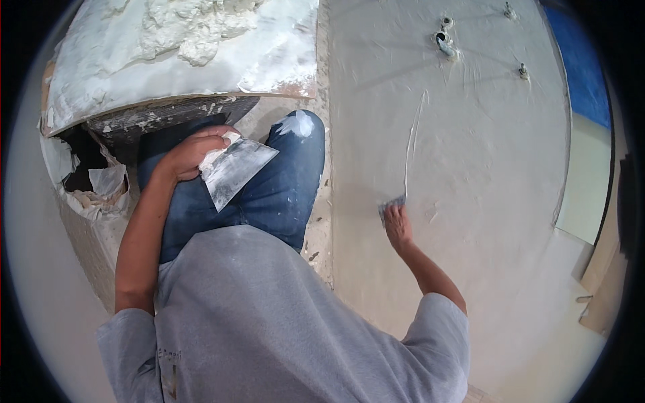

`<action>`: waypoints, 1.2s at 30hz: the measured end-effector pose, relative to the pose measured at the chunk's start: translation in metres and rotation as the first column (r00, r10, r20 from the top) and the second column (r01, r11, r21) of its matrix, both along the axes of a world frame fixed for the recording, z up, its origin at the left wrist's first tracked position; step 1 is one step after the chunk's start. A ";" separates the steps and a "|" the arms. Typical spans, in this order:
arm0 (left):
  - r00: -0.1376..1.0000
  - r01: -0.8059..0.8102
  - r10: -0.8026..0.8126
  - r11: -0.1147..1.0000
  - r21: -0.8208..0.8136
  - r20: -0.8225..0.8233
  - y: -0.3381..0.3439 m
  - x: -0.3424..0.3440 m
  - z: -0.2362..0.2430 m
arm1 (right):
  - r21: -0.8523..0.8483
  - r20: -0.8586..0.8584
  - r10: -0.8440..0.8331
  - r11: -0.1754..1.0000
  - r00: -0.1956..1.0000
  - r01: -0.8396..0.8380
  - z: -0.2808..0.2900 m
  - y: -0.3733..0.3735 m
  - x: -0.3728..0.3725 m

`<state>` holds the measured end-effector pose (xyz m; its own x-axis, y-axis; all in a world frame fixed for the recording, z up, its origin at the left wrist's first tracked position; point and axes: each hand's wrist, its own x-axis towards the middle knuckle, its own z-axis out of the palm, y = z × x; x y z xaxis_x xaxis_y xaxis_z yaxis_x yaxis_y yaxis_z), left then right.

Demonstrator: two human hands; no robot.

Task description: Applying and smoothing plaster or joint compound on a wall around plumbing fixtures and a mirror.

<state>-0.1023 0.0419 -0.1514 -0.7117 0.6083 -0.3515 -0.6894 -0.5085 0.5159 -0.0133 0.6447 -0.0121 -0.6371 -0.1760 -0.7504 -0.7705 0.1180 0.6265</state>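
Note:
My left hand (195, 153) grips a wide metal putty knife (235, 173), its blade over my jeans and smeared with white paste near the handle. My right hand (398, 220) presses a smaller metal scraper (392, 203) against the smooth grey wall (484, 188), at the lower end of a thin raised line of white compound (413, 141). The fingers of both hands are closed on their tools. The right scraper's handle is mostly hidden under my fingers.
A board (107, 60) heaped with white paste lies at the upper left, above a ragged dark opening (84, 161). Pipe fittings (445, 43) stick out of the upper wall. At the right are a blue panel (583, 67) and pale wooden boards (608, 269).

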 end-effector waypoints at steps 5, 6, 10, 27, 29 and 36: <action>0.998 0.049 -0.048 0.998 0.038 -0.027 0.005 -0.007 -0.003 | 0.109 0.065 -0.087 0.991 0.994 0.080 0.038 0.010 0.064; 0.998 0.046 -0.045 0.999 0.019 -0.042 0.003 -0.006 -0.004 | 0.133 0.068 -0.140 0.983 0.988 0.130 0.044 -0.008 0.061; 1.000 0.018 -0.019 0.999 0.049 0.020 0.000 -0.003 -0.005 | -0.047 -0.074 -0.294 0.956 0.953 0.291 0.070 -0.073 -0.001; 1.000 -0.016 0.015 1.000 0.016 0.018 -0.002 0.000 -0.006 | -0.101 -0.499 0.124 0.975 0.858 -0.200 0.038 -0.121 -0.310; 1.000 -0.012 0.012 1.000 0.006 0.020 0.002 -0.001 -0.005 | -0.111 -0.466 0.131 0.973 0.875 -0.204 0.032 -0.096 -0.278; 1.000 -0.011 0.011 1.000 0.007 -0.001 0.001 0.001 0.000 | -0.224 -0.248 0.097 0.962 0.964 -0.155 0.029 -0.040 -0.117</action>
<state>-0.1016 0.0429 -0.1509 -0.7186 0.6031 -0.3463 -0.6833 -0.5199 0.5126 -0.1307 0.6047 0.0165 -0.7494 -0.4223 -0.5100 -0.6253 0.1978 0.7549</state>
